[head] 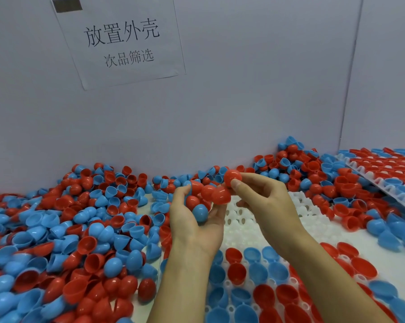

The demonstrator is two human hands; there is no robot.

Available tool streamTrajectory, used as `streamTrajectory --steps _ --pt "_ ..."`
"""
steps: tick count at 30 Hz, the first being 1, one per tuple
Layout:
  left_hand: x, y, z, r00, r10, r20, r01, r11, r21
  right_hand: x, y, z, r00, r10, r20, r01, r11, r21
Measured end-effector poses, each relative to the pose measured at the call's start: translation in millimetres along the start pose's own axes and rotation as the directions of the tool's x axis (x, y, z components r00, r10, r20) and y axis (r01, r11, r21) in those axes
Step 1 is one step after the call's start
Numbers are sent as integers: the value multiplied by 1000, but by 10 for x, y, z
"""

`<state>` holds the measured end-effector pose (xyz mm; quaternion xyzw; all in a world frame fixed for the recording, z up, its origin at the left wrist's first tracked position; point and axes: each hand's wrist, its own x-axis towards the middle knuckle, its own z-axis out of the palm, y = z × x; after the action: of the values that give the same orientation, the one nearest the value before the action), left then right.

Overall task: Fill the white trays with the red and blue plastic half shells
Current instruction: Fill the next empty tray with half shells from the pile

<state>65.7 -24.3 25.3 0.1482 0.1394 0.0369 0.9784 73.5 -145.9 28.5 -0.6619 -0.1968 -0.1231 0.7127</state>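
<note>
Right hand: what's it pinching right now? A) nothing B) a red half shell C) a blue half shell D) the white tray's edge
B: the right hand pinches a red half shell between thumb and fingers, lifted above the white tray, next to the left hand holding a handful of shells.

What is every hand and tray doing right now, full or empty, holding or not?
left hand: cupped, holding several red and blue shells
right hand: pinching a red shell
front tray: near rows filled, far rows empty
far tray: filled, tilted on the heap
loose shells: heaped on the table
</note>
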Motion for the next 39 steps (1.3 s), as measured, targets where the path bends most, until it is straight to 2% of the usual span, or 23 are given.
streamTrajectory --steps 4,11,14,17,19,21,23,26,31,39 --pt "-39 9 51 999 10 -43 -6 995 100 16 15 -39 998 68 -20 -66 995 81" --pt "-8 -48 67 992 121 -29 -104 935 340 3 15 -6 999 20 -34 -20 1000 4" --pt "1 -54 42 998 60 -28 -50 956 290 -3 24 14 999 -1 -34 1 1000 -10" --pt "-37 -23 30 999 -41 -16 42 991 125 0 39 10 999 4 -42 -4 1000 -5" --pt "-37 9 25 999 -43 -15 44 998 35 3 56 -3 996 9 -84 -13 999 -42" --pt "-23 33 26 1000 -10 -20 10 1000 1 8 70 -20 994 -13 -109 -4 988 -154" --pt "-12 37 28 1000 12 -18 -12 1000 27 3 71 -18 997 -49 -63 34 974 -225" --pt "-1 7 22 999 22 -27 -18 988 152 -13 68 1 996 -92 13 92 962 -259" --pt "21 -18 13 1000 21 -6 -18 946 322 -6 111 -25 989 -139 59 151 914 -376" --pt "41 -80 13 998 58 -7 -51 921 386 27 128 -59 971 -216 105 239 840 -486"
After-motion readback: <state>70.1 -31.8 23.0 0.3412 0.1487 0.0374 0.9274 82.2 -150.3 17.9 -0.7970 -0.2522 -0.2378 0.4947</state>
